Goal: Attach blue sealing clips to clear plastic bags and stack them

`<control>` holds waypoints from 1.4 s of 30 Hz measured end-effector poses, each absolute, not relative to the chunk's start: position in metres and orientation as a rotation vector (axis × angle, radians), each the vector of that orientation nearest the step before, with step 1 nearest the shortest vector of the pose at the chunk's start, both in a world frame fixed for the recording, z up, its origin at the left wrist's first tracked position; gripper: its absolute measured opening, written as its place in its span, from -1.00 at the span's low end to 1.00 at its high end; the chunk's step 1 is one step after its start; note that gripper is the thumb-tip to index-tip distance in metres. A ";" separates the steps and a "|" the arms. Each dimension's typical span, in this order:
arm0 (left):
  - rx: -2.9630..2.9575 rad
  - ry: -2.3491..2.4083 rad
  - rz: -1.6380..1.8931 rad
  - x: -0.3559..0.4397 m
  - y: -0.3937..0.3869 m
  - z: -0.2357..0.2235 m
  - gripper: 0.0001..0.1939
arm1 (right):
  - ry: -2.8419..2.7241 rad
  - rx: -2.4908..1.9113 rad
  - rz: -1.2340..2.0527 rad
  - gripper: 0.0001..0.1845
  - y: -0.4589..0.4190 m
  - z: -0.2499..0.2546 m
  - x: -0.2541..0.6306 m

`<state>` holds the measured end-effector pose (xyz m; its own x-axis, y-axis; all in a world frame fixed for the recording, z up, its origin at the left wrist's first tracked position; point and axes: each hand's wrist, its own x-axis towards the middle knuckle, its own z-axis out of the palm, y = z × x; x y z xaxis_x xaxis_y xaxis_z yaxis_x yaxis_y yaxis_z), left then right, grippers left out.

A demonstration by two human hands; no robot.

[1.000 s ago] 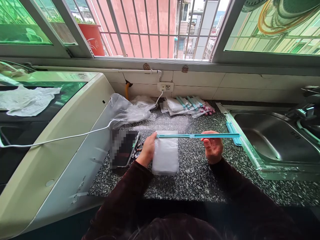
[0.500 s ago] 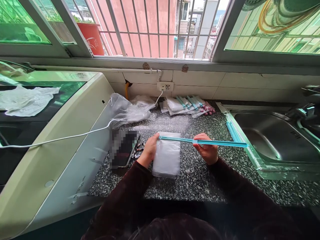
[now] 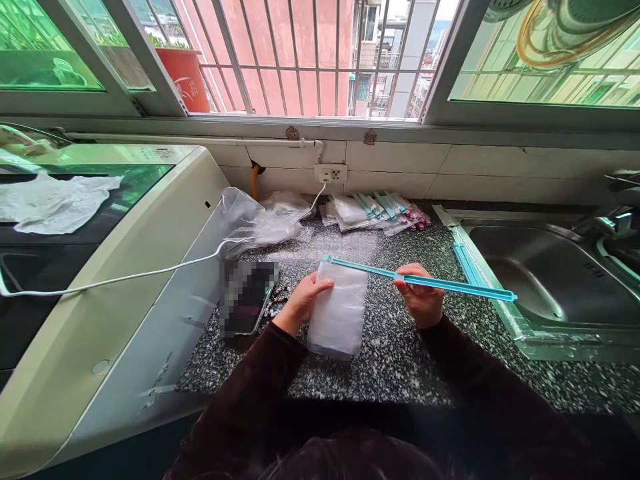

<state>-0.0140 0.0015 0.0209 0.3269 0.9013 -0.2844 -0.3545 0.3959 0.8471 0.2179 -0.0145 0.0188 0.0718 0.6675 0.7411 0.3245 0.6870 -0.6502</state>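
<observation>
My left hand (image 3: 306, 298) is closed on the left edge of a folded, frosted plastic bag (image 3: 340, 313), thumb on top. Across the bag's upper edge runs one half of a long light-blue bag sealing clip (image 3: 465, 288), slanting down to the right. My right hand (image 3: 420, 293) grips this clip near its middle joint, where the narrow half meets the wider one. The clip's right end reaches over the sink's edge. Whether the bag's edge sits inside the clip, I cannot tell.
A phone (image 3: 250, 300) lies left of my left hand. Several bags with blue and pink clips (image 3: 370, 210) are piled by the wall. More blue clips (image 3: 466, 263) rest against the sink (image 3: 565, 273). A white cable (image 3: 150, 272) crosses to the wall socket (image 3: 331, 175).
My left hand has moved from the clip's left end down to the bag's side. My right hand now grips the joint, and the clip has tilted down to the right.
</observation>
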 end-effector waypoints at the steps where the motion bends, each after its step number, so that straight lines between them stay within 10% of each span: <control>1: 0.762 0.852 0.930 -0.014 0.001 0.021 -0.65 | -1.508 -0.868 0.284 -0.90 -0.014 0.019 0.219; 42: 0.492 0.882 0.969 0.002 -0.002 0.009 -0.63 | -1.527 -0.907 0.623 -0.89 -0.024 -0.003 0.196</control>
<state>0.0021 -0.0023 0.0085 0.2727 0.8662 -0.4187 -0.4983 0.4994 0.7087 0.1964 -0.0244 -0.0033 -0.0029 0.8261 0.5636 0.1958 0.5531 -0.8098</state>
